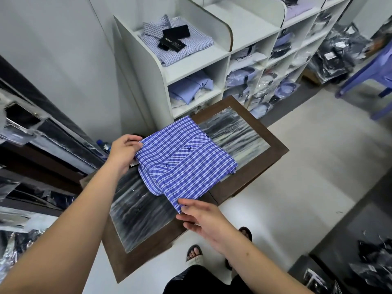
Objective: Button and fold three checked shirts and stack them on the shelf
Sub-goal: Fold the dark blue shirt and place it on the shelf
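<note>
Shirt: a blue checked shirt (pixel 186 160) is lying folded on the table (pixel 273 151) in the middle of the frame.
Left hand: the left hand (pixel 124 150) is pinching the shirt's left corner with curled fingers.
Right hand: the right hand (pixel 203 219) is pinching the shirt's bottom corner, thumb on top.
Shelf: 1 paler checked shirt (pixel 176 42) is lying on the shelf (pixel 197 62), upper middle, with black tags (pixel 176 31) on it.

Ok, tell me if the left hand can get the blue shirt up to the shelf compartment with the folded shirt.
Probably yes: the left hand grips the blue shirt, and the top compartment stands open above the table, nothing between.
</note>
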